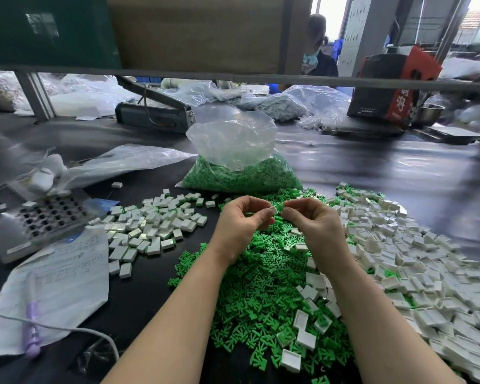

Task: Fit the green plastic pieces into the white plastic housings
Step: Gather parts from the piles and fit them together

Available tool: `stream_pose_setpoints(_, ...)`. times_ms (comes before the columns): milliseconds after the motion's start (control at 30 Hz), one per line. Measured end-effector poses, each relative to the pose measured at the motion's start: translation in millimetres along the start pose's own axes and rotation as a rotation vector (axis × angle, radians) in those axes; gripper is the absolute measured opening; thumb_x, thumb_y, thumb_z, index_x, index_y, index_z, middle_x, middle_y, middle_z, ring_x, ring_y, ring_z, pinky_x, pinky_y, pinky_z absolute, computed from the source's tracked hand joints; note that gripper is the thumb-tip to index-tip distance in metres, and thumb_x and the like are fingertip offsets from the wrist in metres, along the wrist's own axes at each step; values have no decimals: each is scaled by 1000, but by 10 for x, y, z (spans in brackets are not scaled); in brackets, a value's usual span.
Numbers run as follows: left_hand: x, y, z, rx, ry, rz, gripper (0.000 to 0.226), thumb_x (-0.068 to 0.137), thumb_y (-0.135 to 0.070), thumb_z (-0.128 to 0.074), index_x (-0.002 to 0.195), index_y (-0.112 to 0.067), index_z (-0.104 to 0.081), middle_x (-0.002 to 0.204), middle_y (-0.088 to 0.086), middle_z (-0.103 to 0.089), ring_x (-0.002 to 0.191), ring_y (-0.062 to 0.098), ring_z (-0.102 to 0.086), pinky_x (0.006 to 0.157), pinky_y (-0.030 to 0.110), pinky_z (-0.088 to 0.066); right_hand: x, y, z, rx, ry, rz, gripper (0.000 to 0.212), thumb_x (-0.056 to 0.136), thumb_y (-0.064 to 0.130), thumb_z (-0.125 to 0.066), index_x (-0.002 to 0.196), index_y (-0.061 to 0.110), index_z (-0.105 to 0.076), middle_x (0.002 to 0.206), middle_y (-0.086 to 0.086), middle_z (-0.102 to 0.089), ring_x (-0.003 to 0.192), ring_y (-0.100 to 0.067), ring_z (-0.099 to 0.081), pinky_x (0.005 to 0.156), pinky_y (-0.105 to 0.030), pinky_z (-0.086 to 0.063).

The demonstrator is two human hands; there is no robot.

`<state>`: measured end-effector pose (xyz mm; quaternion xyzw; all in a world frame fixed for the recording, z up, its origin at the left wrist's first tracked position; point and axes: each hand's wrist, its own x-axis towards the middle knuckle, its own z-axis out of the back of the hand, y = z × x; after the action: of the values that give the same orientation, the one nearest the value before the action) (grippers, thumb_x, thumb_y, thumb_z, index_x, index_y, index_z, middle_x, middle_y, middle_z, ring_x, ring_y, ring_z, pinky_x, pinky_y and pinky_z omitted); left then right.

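Black bench (155,295) runs under our arms, a factory floor behind it, with a bag of green parts (241,173) straight ahead. Green pieces (261,286) lie heaped in the middle beneath our hands, loose white housings (416,253) spread to the right, and a smaller group of housings (153,225) sits to the left, probably the finished ones.

We hold both hands raised over the green heap, fingertips nearly meeting. Our left hand (240,220) has its fingers curled and pinches one white housing (273,210) between thumb and forefinger; the housing sits at the gap between the hands, just beside the right fingertips. We cannot tell its long axis or which way its open face points. Our right hand (308,220) is curled too, thumb and forefinger pressed close together; whether a green piece is pinched there we cannot tell, since nothing green shows between them.

We judge the next move turns on this small gap: the right fingertips must come leftward to meet the housing.
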<state>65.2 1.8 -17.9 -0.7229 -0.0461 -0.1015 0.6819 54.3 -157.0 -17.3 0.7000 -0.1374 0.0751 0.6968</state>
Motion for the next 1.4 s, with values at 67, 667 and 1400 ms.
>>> stream_pose_setpoints(67, -2, -3, 3, 8, -1, 1, 12, 85, -10, -73, 94, -3, -68, 84, 9, -71, 74, 16, -72, 69, 23, -56, 3, -7, -2, -25, -1, 16, 8, 84, 6, -73, 89, 13, -71, 85, -9, -73, 78, -15, -68, 72, -20, -54)
stream_pose_setpoints(667, -21, -91, 85, 153, 56, -25, 12, 87, -5, -70, 97, 2, -69, 79, 10, -70, 71, 15, -65, 72, 25, -57, 4, -76, -12, -428, 307, 25, 25, 101, 19, -50, 78, 17, -60, 63, 11, -62, 53, -9, -42, 52, -25, -35)
stream_pose_setpoints(1400, -26, -71, 34, 181, 52, 44, 9, 86, -1, -70, 94, 1, -75, 68, 4, -71, 58, 8, -65, 60, 17, -54, 8, -73, 26, -308, 344, -15, 30, 97, 10, -55, 66, 12, -55, 58, -3, -43, 55, -17, -36, 53, -32, -29)
